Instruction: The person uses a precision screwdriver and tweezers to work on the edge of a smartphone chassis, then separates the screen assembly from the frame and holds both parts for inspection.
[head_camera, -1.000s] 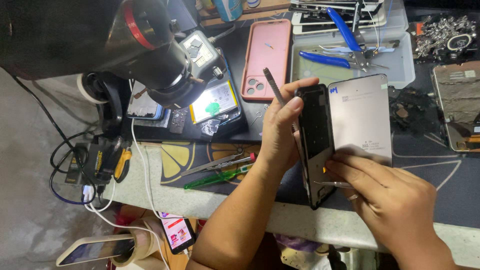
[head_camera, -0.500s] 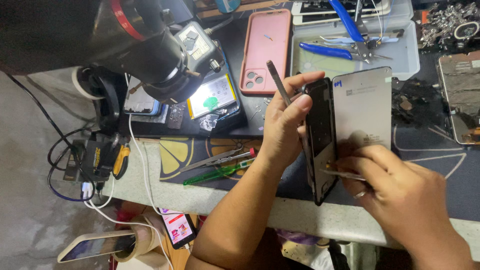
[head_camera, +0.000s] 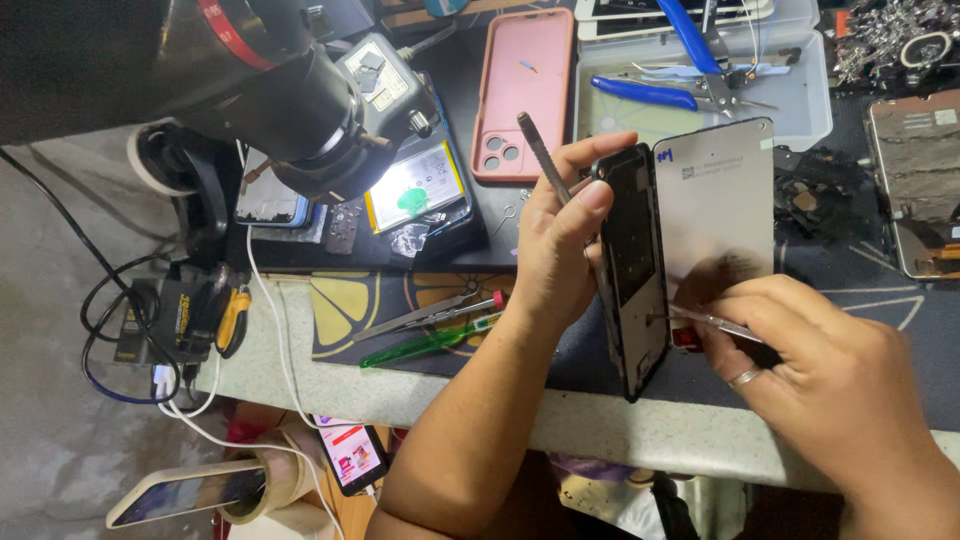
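Observation:
My left hand (head_camera: 560, 245) grips a black phone frame (head_camera: 632, 270) standing on its long edge, and a thin dark tool (head_camera: 540, 150) sticks up between its fingers. A grey display panel (head_camera: 715, 210) lies hinged open to the right of the frame. My right hand (head_camera: 820, 375), with a ring on one finger, holds a slim screwdriver (head_camera: 700, 322) whose tip touches the inside of the frame.
A black microscope (head_camera: 270, 90) hangs over an opened phone with its battery (head_camera: 418, 190). A pink phone case (head_camera: 522, 90) and a tray with blue pliers (head_camera: 690, 60) lie at the back. Tweezers and a green tool (head_camera: 425, 345) rest on the mat. Cables and another phone (head_camera: 350, 455) sit below the bench edge.
The view has shifted slightly. My right hand has moved the screwdriver tip a little along the inside of the frame; my left hand keeps its grip.

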